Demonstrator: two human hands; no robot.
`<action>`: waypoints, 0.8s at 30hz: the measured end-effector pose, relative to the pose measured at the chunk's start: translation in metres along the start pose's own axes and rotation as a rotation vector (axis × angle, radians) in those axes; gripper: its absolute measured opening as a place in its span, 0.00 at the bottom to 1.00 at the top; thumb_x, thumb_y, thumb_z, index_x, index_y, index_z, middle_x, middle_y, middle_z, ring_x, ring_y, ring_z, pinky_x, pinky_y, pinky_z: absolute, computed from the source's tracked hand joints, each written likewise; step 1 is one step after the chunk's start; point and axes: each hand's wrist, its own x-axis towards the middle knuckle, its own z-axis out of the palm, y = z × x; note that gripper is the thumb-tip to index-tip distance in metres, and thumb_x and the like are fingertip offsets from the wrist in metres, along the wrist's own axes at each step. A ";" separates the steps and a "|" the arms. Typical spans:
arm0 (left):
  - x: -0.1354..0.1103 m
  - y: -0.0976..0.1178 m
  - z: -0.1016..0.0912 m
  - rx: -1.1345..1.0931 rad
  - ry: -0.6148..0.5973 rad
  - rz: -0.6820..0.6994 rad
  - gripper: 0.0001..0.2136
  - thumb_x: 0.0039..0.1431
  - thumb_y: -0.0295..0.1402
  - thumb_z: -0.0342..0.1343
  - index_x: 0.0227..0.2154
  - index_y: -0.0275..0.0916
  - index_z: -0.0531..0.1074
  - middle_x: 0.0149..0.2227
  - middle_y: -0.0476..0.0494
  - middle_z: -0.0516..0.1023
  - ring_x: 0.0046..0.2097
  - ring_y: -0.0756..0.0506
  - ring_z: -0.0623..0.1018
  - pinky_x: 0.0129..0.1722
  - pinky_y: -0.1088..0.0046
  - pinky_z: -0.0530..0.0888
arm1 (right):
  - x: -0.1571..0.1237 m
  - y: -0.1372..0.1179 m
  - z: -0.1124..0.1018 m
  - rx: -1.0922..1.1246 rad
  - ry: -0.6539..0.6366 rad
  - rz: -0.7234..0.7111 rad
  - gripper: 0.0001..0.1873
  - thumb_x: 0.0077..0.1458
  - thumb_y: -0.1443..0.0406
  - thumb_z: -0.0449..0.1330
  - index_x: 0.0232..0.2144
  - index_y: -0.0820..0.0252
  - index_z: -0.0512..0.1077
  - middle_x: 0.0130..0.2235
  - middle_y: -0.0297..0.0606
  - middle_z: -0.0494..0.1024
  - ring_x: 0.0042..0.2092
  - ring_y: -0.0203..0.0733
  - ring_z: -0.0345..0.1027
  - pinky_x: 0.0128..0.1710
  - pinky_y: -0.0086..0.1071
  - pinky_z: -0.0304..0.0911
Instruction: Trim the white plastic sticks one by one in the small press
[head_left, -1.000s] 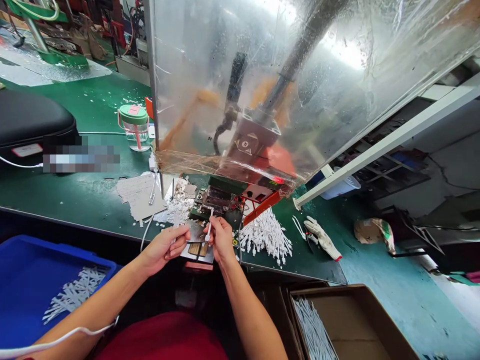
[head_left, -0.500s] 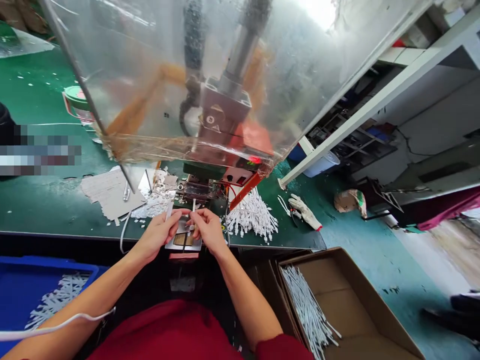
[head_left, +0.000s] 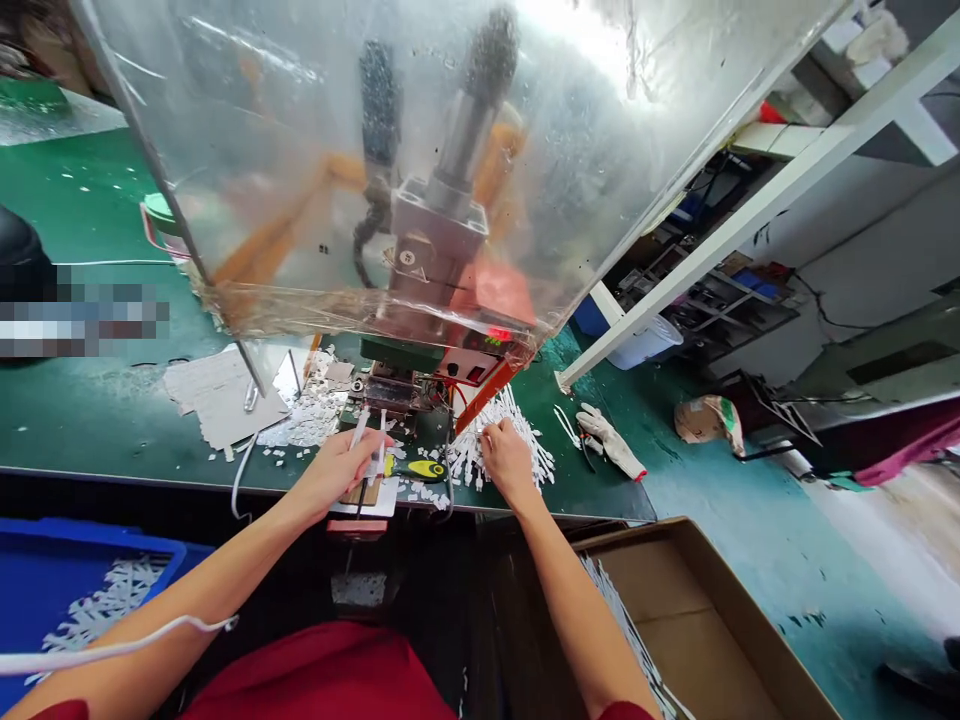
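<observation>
Head view, from the left edge across:
- A blue bin (head_left: 45, 570) sits low beside the person, below the bench edge, probably so pieces can drop into it.
- The left hand (head_left: 336, 472) is clamped on white sticks (head_left: 361, 428), pinched between thumb and fingers. Their free ends point up toward the press (head_left: 435, 240), likely to keep them lined up with the small plate (head_left: 375, 497) just under the hand.
- A clear shield (head_left: 300, 150) hangs between the person and the press, apparently as a guard.
- The right hand (head_left: 507, 460), well apart from the left, lies fingers-down on the loose heap (head_left: 536, 452) of the same sticks. Whether it has closed on one I cannot tell.
- A work glove (head_left: 611, 440) lies unused on the green bench (head_left: 90, 420).
- A cardboard box (head_left: 697, 620) stands open below, with more sticks along its left wall.
</observation>
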 end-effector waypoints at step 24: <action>-0.038 -0.015 -0.051 -0.534 -0.104 -0.034 0.12 0.59 0.39 0.59 0.40 0.35 0.71 0.20 0.54 0.66 0.16 0.56 0.63 0.11 0.84 0.50 | -0.024 -0.162 -0.011 1.849 -0.365 0.363 0.18 0.47 0.54 0.65 0.21 0.61 0.67 0.18 0.33 0.75 0.12 0.25 0.48 0.11 0.22 0.43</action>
